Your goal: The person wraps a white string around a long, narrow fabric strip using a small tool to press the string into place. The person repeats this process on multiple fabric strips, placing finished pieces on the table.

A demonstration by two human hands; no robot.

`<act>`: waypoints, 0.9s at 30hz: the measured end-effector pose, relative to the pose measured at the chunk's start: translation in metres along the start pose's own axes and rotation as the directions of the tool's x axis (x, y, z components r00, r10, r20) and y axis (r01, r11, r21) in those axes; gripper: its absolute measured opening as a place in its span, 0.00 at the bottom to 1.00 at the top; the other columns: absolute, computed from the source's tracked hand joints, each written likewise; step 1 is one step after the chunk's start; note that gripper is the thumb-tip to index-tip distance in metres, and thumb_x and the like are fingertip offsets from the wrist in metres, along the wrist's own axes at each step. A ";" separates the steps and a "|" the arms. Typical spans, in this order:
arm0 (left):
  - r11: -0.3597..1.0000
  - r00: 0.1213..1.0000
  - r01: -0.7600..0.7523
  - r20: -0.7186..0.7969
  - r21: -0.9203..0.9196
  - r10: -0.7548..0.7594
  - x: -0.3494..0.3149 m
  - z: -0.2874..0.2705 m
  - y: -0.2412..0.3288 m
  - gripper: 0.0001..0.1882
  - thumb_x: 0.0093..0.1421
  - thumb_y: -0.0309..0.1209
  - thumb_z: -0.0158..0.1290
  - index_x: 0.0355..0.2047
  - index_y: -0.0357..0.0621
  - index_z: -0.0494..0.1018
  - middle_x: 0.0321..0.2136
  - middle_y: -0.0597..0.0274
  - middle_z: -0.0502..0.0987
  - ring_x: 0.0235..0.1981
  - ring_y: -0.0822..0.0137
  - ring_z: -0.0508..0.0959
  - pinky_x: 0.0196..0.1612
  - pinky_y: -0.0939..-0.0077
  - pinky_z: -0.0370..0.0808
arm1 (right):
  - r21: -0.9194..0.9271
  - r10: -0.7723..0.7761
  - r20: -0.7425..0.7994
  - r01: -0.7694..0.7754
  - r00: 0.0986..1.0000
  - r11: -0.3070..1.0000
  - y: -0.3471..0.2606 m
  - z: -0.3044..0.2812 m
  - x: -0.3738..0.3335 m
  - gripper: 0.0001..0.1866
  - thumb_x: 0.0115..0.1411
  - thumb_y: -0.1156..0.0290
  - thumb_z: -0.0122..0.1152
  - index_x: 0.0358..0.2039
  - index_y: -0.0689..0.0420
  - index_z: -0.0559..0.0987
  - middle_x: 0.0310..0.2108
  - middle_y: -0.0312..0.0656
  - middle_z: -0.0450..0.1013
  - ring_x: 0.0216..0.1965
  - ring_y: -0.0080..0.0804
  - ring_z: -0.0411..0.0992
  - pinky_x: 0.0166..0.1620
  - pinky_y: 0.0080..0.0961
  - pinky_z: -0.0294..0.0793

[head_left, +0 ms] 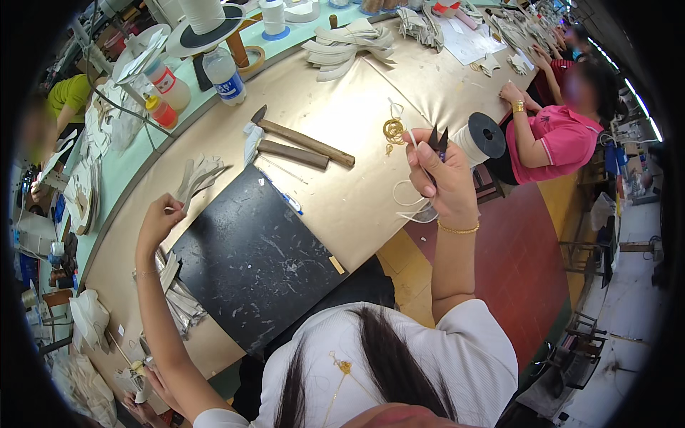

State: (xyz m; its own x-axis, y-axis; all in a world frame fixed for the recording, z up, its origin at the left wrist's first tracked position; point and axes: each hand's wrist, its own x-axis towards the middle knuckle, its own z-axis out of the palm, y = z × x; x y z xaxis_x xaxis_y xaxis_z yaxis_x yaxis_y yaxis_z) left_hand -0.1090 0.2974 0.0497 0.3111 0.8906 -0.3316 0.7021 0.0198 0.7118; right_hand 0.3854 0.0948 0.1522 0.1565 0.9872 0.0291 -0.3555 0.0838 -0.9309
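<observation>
Your right hand (444,178), curled closed, holds one pair of snips (443,140), blades parted and pointing away from you, and pinches a white cord (413,138) above the table (349,214). Your left hand (160,218) pinches grey strips (194,180), slanting away, beside the black board's (250,250) left corner. Two wooden-handled tools (308,142) lie past its far edge; bare tabletop opens rightward.

The right hand (444,177) partly hides black-bladed snips (434,140); the top edge crops a white thread spool (202,16); a pink-shirted co-worker (560,135) has a blurred face
</observation>
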 end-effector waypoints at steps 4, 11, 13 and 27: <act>0.927 0.997 -0.040 0.040 -0.372 0.059 -0.002 0.016 0.042 0.15 0.58 0.23 0.59 0.46 0.37 0.72 0.35 0.58 0.78 0.35 0.67 0.83 0.37 0.77 0.74 | -0.038 0.040 0.010 -0.039 0.999 0.999 0.004 0.006 -0.001 0.16 0.71 0.66 0.58 0.51 0.66 0.76 0.32 0.36 0.72 0.14 0.11 0.57 0.18 0.11 0.54; 0.703 0.947 -0.205 0.044 -0.681 0.319 -0.059 0.052 0.124 0.18 0.62 0.23 0.59 0.53 0.36 0.74 0.36 0.62 0.79 0.31 0.70 0.80 0.35 0.79 0.74 | -0.003 0.029 -0.003 -0.029 1.000 1.000 0.002 0.005 -0.005 0.12 0.71 0.68 0.58 0.47 0.64 0.77 0.30 0.36 0.71 0.14 0.12 0.56 0.18 0.11 0.53; 0.728 0.959 -0.119 0.113 -0.675 0.261 -0.085 0.067 0.128 0.18 0.62 0.22 0.59 0.53 0.36 0.74 0.34 0.63 0.79 0.31 0.73 0.79 0.34 0.81 0.73 | 0.011 0.019 -0.009 -0.018 1.000 1.000 -0.003 0.001 -0.010 0.09 0.71 0.69 0.57 0.44 0.62 0.76 0.30 0.36 0.71 0.15 0.12 0.56 0.18 0.11 0.54; 0.946 0.842 -0.022 -0.505 0.323 0.192 -0.183 0.165 0.022 0.16 0.60 0.27 0.60 0.49 0.43 0.80 0.55 0.51 0.72 0.59 0.47 0.68 0.62 0.54 0.62 | 0.055 -0.112 0.404 0.098 0.908 0.994 -0.021 0.042 0.004 0.05 0.65 0.73 0.60 0.35 0.62 0.76 0.23 0.43 0.74 0.11 0.12 0.57 0.14 0.13 0.52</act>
State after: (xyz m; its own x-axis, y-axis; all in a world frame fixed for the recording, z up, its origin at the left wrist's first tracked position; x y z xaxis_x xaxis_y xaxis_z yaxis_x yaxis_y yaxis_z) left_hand -0.0450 0.0597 0.0235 0.0732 0.9828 0.1696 0.8643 -0.1474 0.4810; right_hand 0.3550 0.1023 0.1872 -0.1900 0.9416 0.2780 -0.3886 0.1879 -0.9020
